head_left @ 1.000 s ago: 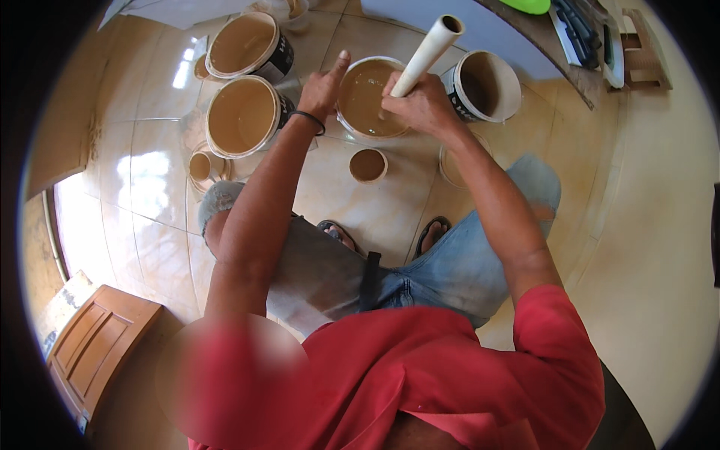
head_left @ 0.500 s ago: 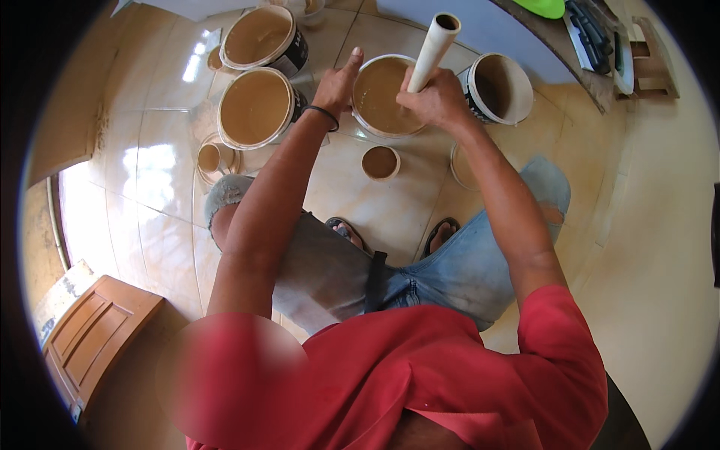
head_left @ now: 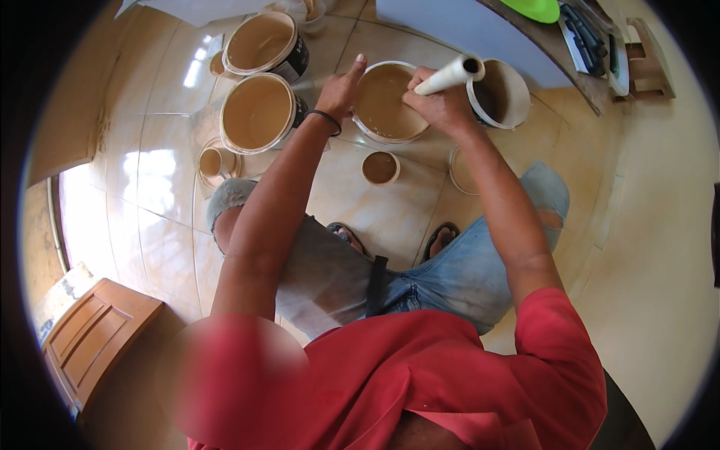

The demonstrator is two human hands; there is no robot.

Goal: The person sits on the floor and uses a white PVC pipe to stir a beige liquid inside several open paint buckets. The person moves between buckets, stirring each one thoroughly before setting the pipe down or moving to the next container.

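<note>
My right hand [head_left: 444, 106] is closed around a white pipe [head_left: 448, 75], whose open upper end leans to the right. Its lower end is hidden by my hand, over or in a white bucket [head_left: 395, 140] of brown liquid [head_left: 379, 97]. Against the left side of this bucket my left hand [head_left: 340, 94] holds on, thumb raised near the rim and the other fingers mostly hidden. Just in front of the bucket stands a small cup [head_left: 381, 169] of darker brown liquid.
Two buckets of brown liquid, one nearer [head_left: 257, 114] and one farther [head_left: 260, 41], stand on the left. A small cup [head_left: 213, 161] sits beside them. At right are a brown-stained bucket [head_left: 516, 97] and a round lid-like disc [head_left: 461, 171]. Tools [head_left: 589, 41] lie on a ledge.
The pipe's upper end has tipped to the right and lower, and my right hand has turned slightly with it. My left hand stays at the bucket's side.
</note>
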